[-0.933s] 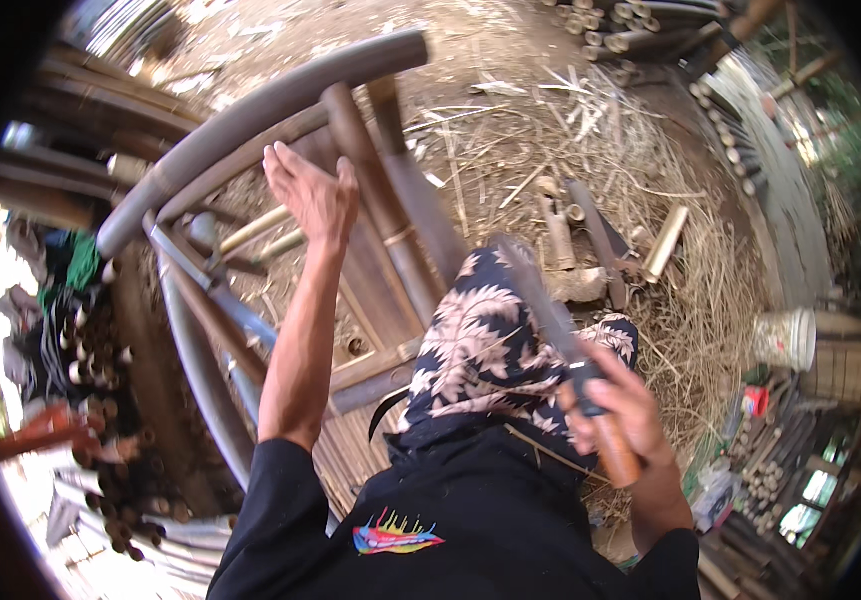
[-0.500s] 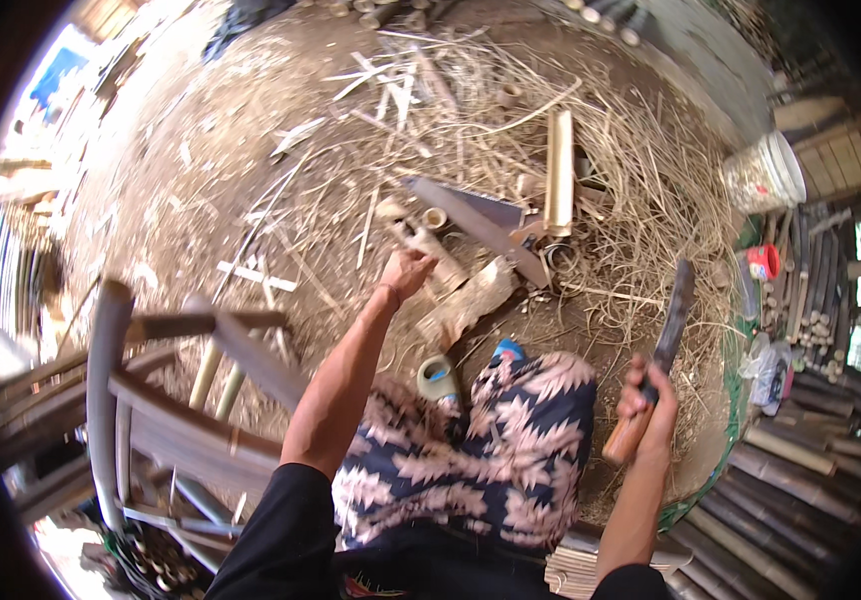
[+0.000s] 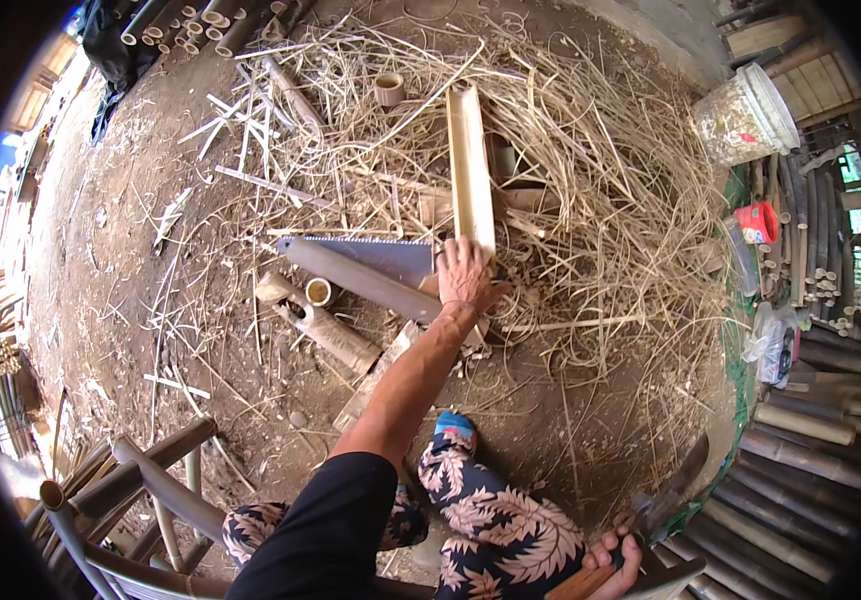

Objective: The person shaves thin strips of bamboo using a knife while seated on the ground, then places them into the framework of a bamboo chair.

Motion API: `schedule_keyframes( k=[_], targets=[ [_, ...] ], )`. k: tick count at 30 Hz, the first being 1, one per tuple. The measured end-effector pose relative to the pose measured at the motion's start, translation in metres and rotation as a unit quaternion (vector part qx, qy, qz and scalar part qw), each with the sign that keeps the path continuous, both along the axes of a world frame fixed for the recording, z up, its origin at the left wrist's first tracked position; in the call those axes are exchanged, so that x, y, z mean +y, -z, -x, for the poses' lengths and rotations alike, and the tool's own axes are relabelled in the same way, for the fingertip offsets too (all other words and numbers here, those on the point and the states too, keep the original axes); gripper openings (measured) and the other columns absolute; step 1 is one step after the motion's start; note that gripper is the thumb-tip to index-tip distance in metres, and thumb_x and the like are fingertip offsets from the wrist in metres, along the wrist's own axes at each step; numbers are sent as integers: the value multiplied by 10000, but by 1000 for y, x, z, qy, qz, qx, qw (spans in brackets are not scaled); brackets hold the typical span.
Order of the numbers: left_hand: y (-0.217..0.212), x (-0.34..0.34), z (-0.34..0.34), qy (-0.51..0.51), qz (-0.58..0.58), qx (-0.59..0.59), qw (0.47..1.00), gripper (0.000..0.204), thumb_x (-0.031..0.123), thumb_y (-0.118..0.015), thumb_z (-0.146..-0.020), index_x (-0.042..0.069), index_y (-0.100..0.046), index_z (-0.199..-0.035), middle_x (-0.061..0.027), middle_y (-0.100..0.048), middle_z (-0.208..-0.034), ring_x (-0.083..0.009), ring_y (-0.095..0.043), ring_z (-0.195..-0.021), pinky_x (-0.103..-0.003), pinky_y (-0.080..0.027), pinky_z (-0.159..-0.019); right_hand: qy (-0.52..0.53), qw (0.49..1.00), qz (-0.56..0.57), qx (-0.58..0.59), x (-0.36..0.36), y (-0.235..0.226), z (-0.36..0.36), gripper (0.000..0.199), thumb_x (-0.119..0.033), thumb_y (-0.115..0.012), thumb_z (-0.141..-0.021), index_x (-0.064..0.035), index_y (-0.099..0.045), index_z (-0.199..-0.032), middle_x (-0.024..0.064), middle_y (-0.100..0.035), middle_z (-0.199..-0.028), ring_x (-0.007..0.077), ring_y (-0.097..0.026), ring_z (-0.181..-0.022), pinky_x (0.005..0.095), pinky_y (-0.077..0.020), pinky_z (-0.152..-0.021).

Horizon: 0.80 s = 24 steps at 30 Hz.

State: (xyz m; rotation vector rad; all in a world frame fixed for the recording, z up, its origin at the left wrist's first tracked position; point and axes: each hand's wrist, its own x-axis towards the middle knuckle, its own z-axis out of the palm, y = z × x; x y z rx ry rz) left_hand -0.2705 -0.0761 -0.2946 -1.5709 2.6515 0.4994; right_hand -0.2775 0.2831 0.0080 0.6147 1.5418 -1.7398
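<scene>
My left hand (image 3: 465, 272) is stretched forward over the near end of a split bamboo length (image 3: 470, 165), pale and hollow side up. Its fingers lie out toward that end and the thumb is spread to the right. The palm hides the handle end of a handsaw (image 3: 371, 258). A dark bamboo pole piece (image 3: 366, 282) crosses below the blade. At the lower right, my right hand (image 3: 616, 562) is closed round the wooden handle of a machete (image 3: 673, 492), its dark blade pointing up and right. Left of my reach lie a notched bamboo piece (image 3: 336, 338) and a short bamboo ring (image 3: 320, 292).
Bamboo shavings (image 3: 591, 200) are heaped ahead and to the right. A white bucket (image 3: 746, 118) and a red container (image 3: 756, 222) stand at the right, above stacked dark bamboo poles (image 3: 781, 500). A bamboo chair (image 3: 141, 490) is at the lower left. Another bamboo ring (image 3: 389, 88) lies farther off.
My left hand has moved forward and right, from beside the notched bamboo to the split length's near end. My right hand has dropped lower with the machete. The view has shifted.
</scene>
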Motion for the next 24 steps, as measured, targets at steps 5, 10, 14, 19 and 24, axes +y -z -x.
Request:
schedule_keyframes(
  k=[5, 10, 14, 19, 24],
  targets=[
    [35, -22, -42, -165, -127, 232, 950, 454, 113, -707, -764, -12, -546, -1168, -129, -517, -1114, -262, -545, -1004, -370, -505, -838, -60, 996, 58, -28, 5, 6, 12, 160, -229, -515, -949, -118, -543, -1062, 41, -523, -828, 146, -473, -666, 275, -393, -559],
    [-92, 17, -127, -175, -562, 678, 440, 591, 108, -694, -757, -20, -448, -1279, -148, -588, -1145, -243, -595, -1014, -367, -482, -928, -60, 996, 39, -60, -2, 19, 28, 232, -247, -553, -909, -101, -526, -1087, 27, -555, -874, 74, -476, -612, 229, -405, -518],
    [-191, 110, -192, -119, -546, 661, 501, 703, 204, -771, -766, -29, -433, -1337, -177, -557, -1265, -247, -562, -1142, -405, -410, -1032, -161, 961, 215, -59, -74, 14, 40, 525, -201, -489, -896, -47, -395, -1389, 205, -599, -1181, 233, -632, -958, 329, -540, -794],
    [-267, 215, -244, -77, -571, 608, 546, 700, 171, -816, -750, 2, -450, -1323, -97, -575, -1218, -202, -558, -1125, -357, -440, -986, -310, 835, 434, -134, -172, -16, 7, 525, -251, -513, -889, 4, -402, -1334, 164, -617, -1080, 250, -632, -945, 361, -527, -849],
    [-325, 241, -278, 7, -399, 510, 762, 821, 270, -814, -769, -13, -372, -1400, -158, -505, -1351, -258, -499, -1234, -391, -396, -1039, -334, 892, 305, -7, -145, -77, -69, 231, -171, -592, -803, -13, -579, -971, 40, -584, -812, 160, -593, -712, 304, -514, -701]
  ],
)
